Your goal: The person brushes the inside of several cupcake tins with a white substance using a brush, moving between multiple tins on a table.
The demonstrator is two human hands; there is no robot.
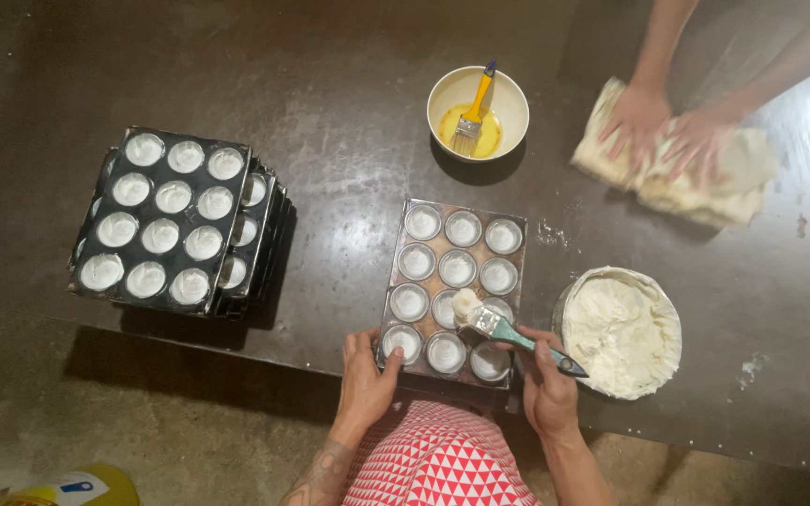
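Observation:
A metal muffin tray [453,288] with white-coated cups lies at the near table edge. My left hand [367,379] grips its near left corner. My right hand [547,381] holds a green-handled brush [502,328] whose white-laden bristles rest over a cup in the tray's middle right. A bowl of white fat [622,330] sits just right of the tray.
A stack of dark coated trays [169,220] stands at the left. A cream bowl [477,113] with yellow liquid and a yellow-handled brush sits behind my tray. Another person's hands [665,128] press dough [675,159] at the far right. A yellow container [67,487] is on the floor.

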